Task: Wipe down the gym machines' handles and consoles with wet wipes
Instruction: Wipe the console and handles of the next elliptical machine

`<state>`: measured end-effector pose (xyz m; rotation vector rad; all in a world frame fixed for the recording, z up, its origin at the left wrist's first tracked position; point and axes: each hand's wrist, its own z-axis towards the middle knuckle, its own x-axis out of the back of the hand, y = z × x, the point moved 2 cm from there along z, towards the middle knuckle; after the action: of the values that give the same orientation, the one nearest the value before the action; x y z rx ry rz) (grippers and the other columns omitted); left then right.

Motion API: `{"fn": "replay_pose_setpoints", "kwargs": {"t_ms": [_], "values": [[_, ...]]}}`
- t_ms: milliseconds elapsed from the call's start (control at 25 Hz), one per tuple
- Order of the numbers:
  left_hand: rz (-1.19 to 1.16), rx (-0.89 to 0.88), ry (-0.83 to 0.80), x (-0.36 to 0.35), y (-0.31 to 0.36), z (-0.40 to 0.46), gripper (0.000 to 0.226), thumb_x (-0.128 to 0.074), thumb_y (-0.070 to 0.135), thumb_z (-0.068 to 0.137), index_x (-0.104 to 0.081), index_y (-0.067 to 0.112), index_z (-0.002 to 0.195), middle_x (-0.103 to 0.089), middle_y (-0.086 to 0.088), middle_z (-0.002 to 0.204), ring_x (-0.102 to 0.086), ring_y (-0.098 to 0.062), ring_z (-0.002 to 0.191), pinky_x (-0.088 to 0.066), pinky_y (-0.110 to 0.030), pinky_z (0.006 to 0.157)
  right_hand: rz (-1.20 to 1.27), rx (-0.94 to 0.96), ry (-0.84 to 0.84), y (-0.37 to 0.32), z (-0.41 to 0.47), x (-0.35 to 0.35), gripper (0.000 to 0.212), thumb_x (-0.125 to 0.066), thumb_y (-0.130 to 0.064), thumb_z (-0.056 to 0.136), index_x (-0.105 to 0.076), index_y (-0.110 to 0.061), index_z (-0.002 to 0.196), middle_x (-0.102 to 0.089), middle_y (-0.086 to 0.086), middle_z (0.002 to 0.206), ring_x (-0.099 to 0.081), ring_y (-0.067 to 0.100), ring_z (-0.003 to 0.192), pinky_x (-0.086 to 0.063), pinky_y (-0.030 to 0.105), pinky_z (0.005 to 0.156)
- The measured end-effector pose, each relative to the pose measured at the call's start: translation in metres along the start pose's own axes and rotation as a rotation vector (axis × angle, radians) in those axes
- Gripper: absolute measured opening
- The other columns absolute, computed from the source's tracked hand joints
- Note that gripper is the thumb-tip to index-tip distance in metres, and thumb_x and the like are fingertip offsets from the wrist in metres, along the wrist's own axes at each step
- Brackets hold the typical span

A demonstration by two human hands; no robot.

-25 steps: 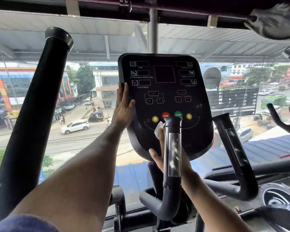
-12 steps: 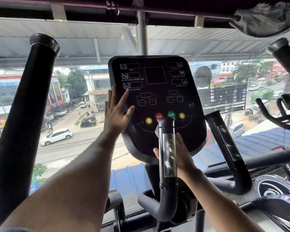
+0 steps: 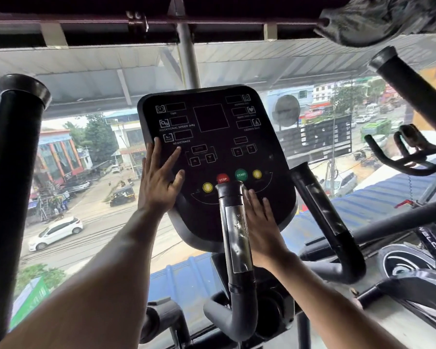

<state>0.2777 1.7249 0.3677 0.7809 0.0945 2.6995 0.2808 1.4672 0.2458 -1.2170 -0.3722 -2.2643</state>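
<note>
Console (image 3: 249,137) wiping is underway: left hand (image 3: 159,185) braces flat, right hand (image 3: 261,222) presses flat low down, wipe unseen; upper panel probably next.

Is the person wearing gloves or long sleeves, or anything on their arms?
No gloves. The left hand and right hand are bare, and both forearms are bare up to the frame's bottom edge. No watch, ring or band shows on either wrist.
</note>
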Motion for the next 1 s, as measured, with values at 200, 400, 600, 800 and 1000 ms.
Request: {"fn": "replay_pose_setpoints", "kwargs": {"t_ms": [200,400,600,800,1000], "values": [[0.002,-0.007,0.023,-0.003,-0.003,0.000,0.068,-0.040,0.050,0.097,-0.035,0.029,0.162,-0.004,-0.005,0.175,0.001,-0.024,0.161,-0.015,-0.053,0.128,0.106,-0.281,-0.055,0.016,0.031,0.036,0.106,0.016,-0.058,0.067,0.015,-0.005,0.159,0.026,0.017,0.166,0.024,0.031,0.154,0.004,0.054,0.126],[-0.017,0.021,0.048,-0.005,-0.001,-0.002,0.066,-0.041,0.038,0.098,-0.032,0.027,0.163,-0.006,-0.002,0.175,-0.001,-0.022,0.161,-0.021,-0.050,0.128,0.073,-0.102,-0.093,-0.002,0.017,0.039,0.087,0.005,-0.048,0.075,0.029,-0.012,0.151,0.034,0.004,0.164,0.030,0.020,0.152,0.006,0.058,0.125],[-0.035,0.024,0.064,-0.005,-0.003,-0.001,0.067,-0.041,0.036,0.098,-0.031,0.025,0.163,-0.007,-0.001,0.175,-0.001,-0.020,0.161,-0.019,-0.046,0.128,0.120,-0.441,-0.025,0.055,0.023,0.026,0.081,-0.010,-0.066,0.101,0.010,-0.017,0.163,0.019,0.001,0.170,0.014,0.016,0.157,0.003,0.043,0.124],[-0.050,0.040,0.076,-0.007,0.000,-0.003,0.068,-0.041,0.035,0.097,-0.032,0.025,0.163,-0.009,0.000,0.175,-0.002,-0.020,0.161,-0.020,-0.047,0.128,0.113,-0.363,0.068,0.059,0.032,0.025,0.080,-0.018,-0.065,0.102,0.013,-0.022,0.162,0.026,-0.004,0.167,0.017,0.013,0.156,0.012,0.035,0.117],[-0.042,0.050,0.089,-0.006,0.002,-0.004,0.068,-0.039,0.037,0.096,-0.033,0.023,0.162,-0.009,0.001,0.174,-0.003,-0.018,0.161,-0.017,-0.038,0.128,0.204,-0.457,0.205,0.075,0.025,0.018,0.081,-0.034,-0.057,0.103,-0.001,-0.014,0.164,0.005,0.003,0.172,-0.001,0.021,0.158,0.004,0.032,0.123]]}}
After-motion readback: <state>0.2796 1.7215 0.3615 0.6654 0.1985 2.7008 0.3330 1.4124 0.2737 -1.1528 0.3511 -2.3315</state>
